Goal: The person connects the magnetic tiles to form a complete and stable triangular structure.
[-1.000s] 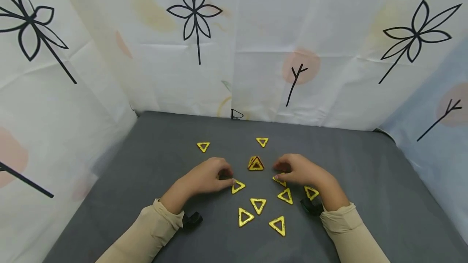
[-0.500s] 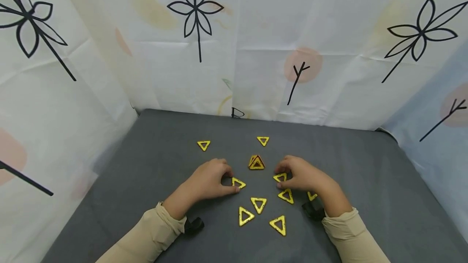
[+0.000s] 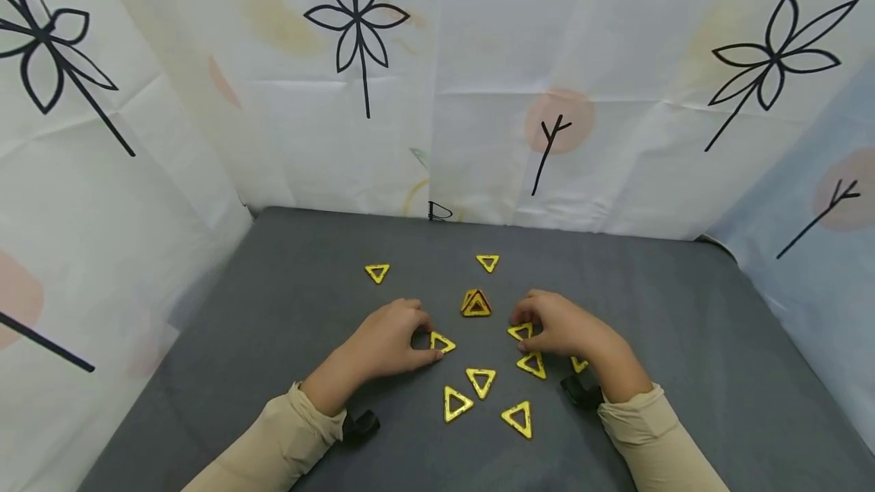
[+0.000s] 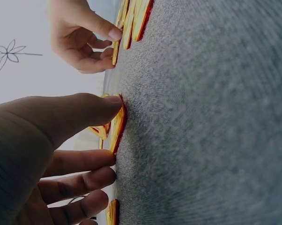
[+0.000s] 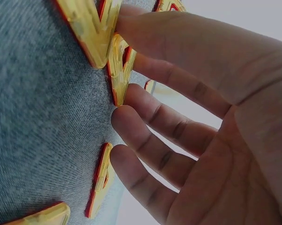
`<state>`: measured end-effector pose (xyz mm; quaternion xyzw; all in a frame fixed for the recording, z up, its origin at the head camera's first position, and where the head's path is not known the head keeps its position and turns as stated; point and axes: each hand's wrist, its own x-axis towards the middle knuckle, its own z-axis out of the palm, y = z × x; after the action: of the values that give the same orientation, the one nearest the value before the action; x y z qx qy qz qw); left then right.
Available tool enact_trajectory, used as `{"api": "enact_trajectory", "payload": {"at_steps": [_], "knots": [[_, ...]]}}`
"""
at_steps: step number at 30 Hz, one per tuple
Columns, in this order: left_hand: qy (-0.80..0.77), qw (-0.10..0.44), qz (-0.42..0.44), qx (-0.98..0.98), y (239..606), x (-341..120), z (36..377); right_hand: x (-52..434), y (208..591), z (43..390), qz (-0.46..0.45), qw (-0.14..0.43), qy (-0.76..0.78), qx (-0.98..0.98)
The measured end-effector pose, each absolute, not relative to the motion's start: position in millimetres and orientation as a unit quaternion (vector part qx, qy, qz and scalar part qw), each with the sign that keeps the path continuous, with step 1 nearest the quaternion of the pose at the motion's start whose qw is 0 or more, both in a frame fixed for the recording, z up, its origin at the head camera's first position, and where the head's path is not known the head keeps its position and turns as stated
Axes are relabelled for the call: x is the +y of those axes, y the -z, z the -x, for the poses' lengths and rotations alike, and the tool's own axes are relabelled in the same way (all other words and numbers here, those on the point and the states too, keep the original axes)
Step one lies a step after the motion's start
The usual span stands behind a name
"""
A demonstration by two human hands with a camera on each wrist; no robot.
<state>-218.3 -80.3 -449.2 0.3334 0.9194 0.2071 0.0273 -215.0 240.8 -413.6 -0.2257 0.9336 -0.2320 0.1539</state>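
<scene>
My left hand [image 3: 386, 336] pinches a yellow triangular tile with an open centre [image 3: 441, 342] between thumb and index finger. In the left wrist view that tile [image 4: 117, 124] lies at the grey cloth with its red underside edge showing. To the right, my right hand [image 3: 563, 325] holds a similar yellow triangular tile [image 3: 521, 332], thumb at its near side and fingers at its far side. In the right wrist view the thumb partly covers the tile [image 5: 116, 75]. Another triangular tile [image 3: 532, 365] lies just below the right thumb.
A small cluster of overlapping triangular tiles [image 3: 475, 304] sits between and beyond the hands. Two tiles lie farther back, one at left [image 3: 377, 272]. Several more, including one near the front [image 3: 518, 420], lie closer. One tile [image 3: 579, 364] is partly hidden by the right wrist.
Both hands have settled around their tiles: the left thumb moved to the tile's near edge, and the right fingers spread around the other tile. The tiles have hardly moved.
</scene>
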Motion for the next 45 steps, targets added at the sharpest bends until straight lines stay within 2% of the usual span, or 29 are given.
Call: {"api": "enact_trajectory", "payload": {"at_steps": [16, 34, 45], "knots": [[-0.208, 0.041, -0.344, 0.915, 449.8, -79.7, 215.5, 238.6, 415.1, 214.9, 0.228, 0.15, 0.231, 0.934], [-0.221, 0.007, -0.363, 0.905, 451.7, -77.6, 212.4, 231.9, 412.4, 212.7, 0.263, 0.127, 0.294, 0.91], [-0.23, 0.02, -0.357, 0.905, 451.9, -70.2, 212.3, 220.5, 415.5, 211.5, 0.276, 0.131, 0.342, 0.889]]}}
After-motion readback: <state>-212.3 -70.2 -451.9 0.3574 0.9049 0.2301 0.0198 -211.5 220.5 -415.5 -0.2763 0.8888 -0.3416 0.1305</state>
